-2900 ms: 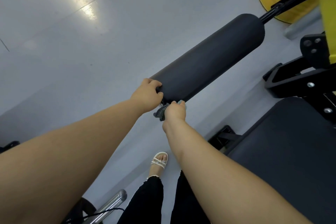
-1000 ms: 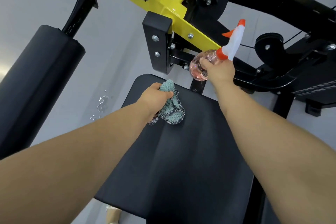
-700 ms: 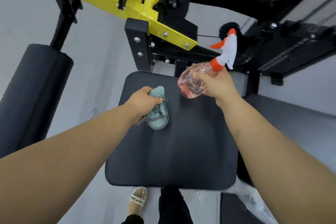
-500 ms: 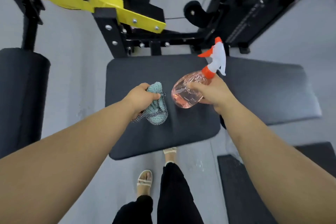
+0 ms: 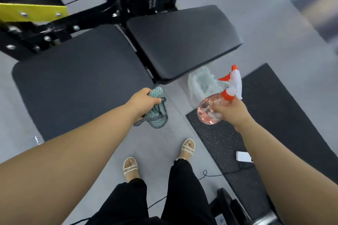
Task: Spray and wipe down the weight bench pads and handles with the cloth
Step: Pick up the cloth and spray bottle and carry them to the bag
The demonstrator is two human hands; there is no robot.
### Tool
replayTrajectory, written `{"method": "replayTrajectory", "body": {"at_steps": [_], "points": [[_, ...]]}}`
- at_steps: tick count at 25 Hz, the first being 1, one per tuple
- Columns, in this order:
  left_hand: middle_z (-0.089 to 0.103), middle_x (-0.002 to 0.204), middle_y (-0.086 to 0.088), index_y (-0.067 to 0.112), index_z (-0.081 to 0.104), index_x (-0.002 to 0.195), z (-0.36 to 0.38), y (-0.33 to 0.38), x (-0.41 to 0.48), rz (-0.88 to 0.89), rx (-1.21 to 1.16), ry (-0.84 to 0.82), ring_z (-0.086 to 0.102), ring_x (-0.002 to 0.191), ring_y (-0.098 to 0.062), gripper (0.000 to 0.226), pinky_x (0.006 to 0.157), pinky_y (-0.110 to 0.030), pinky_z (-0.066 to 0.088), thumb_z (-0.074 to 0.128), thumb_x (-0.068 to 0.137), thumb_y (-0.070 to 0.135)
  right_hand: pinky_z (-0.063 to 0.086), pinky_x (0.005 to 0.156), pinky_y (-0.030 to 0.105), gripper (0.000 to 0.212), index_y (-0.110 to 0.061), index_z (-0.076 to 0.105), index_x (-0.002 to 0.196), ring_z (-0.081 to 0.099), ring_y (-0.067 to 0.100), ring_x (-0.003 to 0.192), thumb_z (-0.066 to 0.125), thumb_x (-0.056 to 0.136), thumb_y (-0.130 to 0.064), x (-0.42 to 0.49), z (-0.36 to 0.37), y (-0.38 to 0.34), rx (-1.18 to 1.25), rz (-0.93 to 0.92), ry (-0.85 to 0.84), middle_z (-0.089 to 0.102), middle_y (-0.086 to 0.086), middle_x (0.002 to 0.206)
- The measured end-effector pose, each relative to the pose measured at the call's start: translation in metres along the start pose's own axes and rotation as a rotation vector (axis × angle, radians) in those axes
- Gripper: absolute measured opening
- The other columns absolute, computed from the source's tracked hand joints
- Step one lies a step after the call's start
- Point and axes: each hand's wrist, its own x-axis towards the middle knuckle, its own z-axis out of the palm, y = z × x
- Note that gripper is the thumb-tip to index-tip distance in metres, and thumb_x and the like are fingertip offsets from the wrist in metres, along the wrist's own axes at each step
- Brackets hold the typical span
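Your left hand (image 5: 144,102) is curled round the bunched teal knitted cloth with dark mesh edging (image 5: 157,116), held in the air just off the near corner of the broad black vinyl seat pad (image 5: 82,82). Your right hand (image 5: 231,113), well apart from it, grips the clear pink-tinted spray bottle with the orange-and-white trigger head (image 5: 210,110) above the speckled black rubber floor mat (image 5: 219,144). The narrower black pad (image 5: 182,42) beyond looks like the likely next surface. Bring the nozzle over it, mist lightly and evenly, then open the cloth flat under your palm and wipe in overlapping strokes out to the edges.
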Motion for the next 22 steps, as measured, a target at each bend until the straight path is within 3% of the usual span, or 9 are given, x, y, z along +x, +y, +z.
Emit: {"method": "replayTrajectory", "body": {"at_steps": [5, 12, 18, 22], "points": [[0.064, 0.109, -0.011, 0.016, 0.056, 0.106, 0.092, 0.049, 0.028, -0.017, 0.027, -0.031, 0.064, 0.097, -0.028, 0.021, 0.089, -0.042, 0.053, 0.064, 0.087, 0.018, 0.053, 0.083, 0.035, 0.053, -0.012, 0.054, 0.119, 0.06, 0.022, 0.096, 0.076, 0.072, -0.024, 0.057, -0.056, 0.055, 0.067, 0.162, 0.037, 0.061, 0.005, 0.108], [0.064, 0.107, -0.012, 0.015, 0.054, 0.106, 0.217, 0.118, 0.077, -0.017, 0.031, -0.062, 0.063, 0.097, -0.028, 0.022, 0.09, -0.044, 0.052, 0.064, 0.087, 0.018, 0.05, 0.085, 0.034, 0.056, -0.012, 0.053, 0.122, 0.057, 0.022, 0.098, 0.076, 0.073, -0.025, 0.146, -0.128, 0.066, -0.035, 0.057, -0.028, 0.059, 0.004, 0.107], [0.063, 0.104, -0.009, 0.012, 0.054, 0.112, 0.253, 0.159, 0.111, -0.009, 0.154, -0.078, 0.061, 0.089, -0.024, 0.026, 0.079, -0.034, 0.05, 0.063, 0.088, 0.019, 0.046, 0.085, 0.032, 0.06, -0.017, 0.046, 0.128, 0.051, 0.016, 0.097, 0.075, 0.075, -0.021, 0.196, -0.173, 0.054, 0.045, 0.076, 0.056, 0.051, -0.004, 0.103], [0.062, 0.103, -0.009, 0.009, 0.054, 0.117, 0.262, 0.181, 0.129, -0.009, 0.238, -0.054, 0.059, 0.083, -0.021, 0.031, 0.07, -0.028, 0.046, 0.062, 0.089, 0.017, 0.049, 0.078, 0.031, 0.054, -0.021, 0.048, 0.12, 0.054, 0.018, 0.095, 0.075, 0.073, -0.019, 0.227, -0.194, 0.044, 0.053, 0.059, 0.051, 0.053, -0.005, 0.097]]}}
